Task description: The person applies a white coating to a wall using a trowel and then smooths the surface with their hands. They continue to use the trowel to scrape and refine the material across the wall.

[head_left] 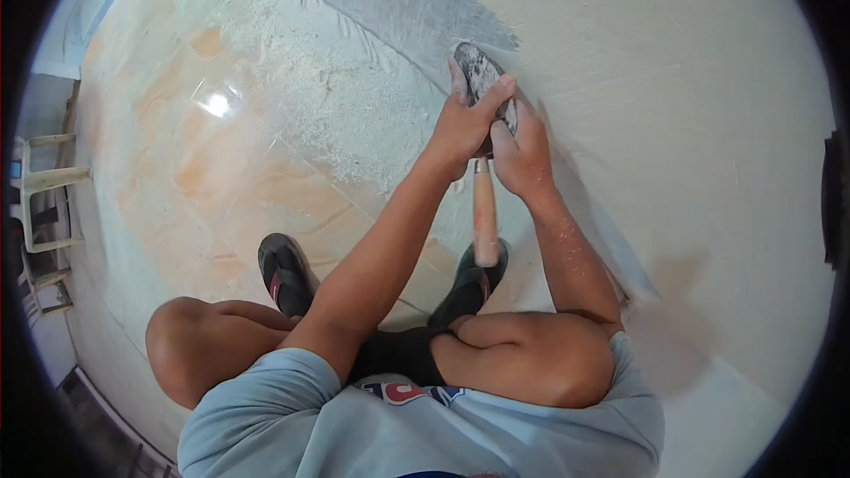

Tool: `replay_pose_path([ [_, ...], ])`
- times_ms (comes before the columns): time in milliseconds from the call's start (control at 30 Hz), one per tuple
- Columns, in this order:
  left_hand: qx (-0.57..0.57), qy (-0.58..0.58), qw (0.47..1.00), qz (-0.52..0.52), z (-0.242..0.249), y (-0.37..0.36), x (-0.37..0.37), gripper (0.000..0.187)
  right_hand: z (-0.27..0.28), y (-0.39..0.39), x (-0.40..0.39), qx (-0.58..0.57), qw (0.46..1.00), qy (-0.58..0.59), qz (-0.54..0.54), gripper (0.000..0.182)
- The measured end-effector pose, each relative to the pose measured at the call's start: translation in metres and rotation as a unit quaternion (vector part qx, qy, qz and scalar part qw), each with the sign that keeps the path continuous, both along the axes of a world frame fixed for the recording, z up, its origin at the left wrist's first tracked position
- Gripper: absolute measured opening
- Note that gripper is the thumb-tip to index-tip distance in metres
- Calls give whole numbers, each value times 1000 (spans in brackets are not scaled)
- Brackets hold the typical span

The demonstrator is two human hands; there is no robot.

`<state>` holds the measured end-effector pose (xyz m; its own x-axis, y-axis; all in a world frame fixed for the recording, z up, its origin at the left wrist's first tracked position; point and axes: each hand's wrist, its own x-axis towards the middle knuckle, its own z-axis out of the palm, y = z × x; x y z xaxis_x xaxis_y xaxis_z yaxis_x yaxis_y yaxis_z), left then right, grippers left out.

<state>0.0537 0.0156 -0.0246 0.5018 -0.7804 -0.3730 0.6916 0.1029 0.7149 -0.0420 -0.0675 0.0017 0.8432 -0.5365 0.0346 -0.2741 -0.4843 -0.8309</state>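
Both hands hold one tool in front of my knees, a trowel (479, 70) with a dark, rounded blade smeared with white. Its pale wooden handle (484, 217) points back toward my body, free of both hands. My left hand (463, 127) is closed on the blade's left side, its thumb laid across the top face. From the other side my right hand (524, 149) grips the blade's lower right edge. White dust coats the fingers of both. The blade's tip overlaps the lower end of a grey, brushed patch (416, 4) on the pale wall.
A pale wall (691, 124) rises close on the right. White powder (328, 97) covers the tiled floor (221, 204) along its base. My sandalled feet (285, 274) are beneath me. Pale plastic chairs (49, 181) stand at the far left.
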Motion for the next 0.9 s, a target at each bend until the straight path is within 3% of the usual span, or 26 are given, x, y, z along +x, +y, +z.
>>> replay_pose_path([
  [133, -1, 5, 997, 82, 7, -6, -8, 110, 5, -4, 8, 16, 1000, 23, 5, 40],
  [367, 23, 21, 999, 40, 4, 0, -1, 116, 11, 2, 10, 22, 999, 48, 12, 45],
  [400, 17, 8, 999, 47, 3, -1, 1, 113, 8, 1, 10, 33, 999, 38, 17, 45],
  [433, 10, -2, 999, 54, 0, -1, 1, 110, 4, 4, 15, -13, 1000, -18, 6, 30],
  [533, -3, 32, 999, 29, -5, 4, 15, 96, -15, -2, 26, -40, 999, -9, 30, 35],
  [600, 21, 56, 998, 21, -1, 3, 7, 98, -10, -2, 17, -41, 999, -19, 30, 36],
  [667, 8, -14, 997, 71, 4, -2, -3, 105, 2, 0, 12, 1, 1000, -25, 19, 38],
  [767, 20, -26, 997, 74, -2, 0, 7, 106, -12, -2, 19, -47, 998, -39, 25, 37],
  [833, 42, 8, 998, 50, -13, 0, 9, 107, -8, 2, 19, -6, 1000, -12, 15, 35],
  [900, -15, 25, 998, 48, -14, -2, 8, 115, -3, 3, 18, 3, 1000, 1, 6, 33],
])
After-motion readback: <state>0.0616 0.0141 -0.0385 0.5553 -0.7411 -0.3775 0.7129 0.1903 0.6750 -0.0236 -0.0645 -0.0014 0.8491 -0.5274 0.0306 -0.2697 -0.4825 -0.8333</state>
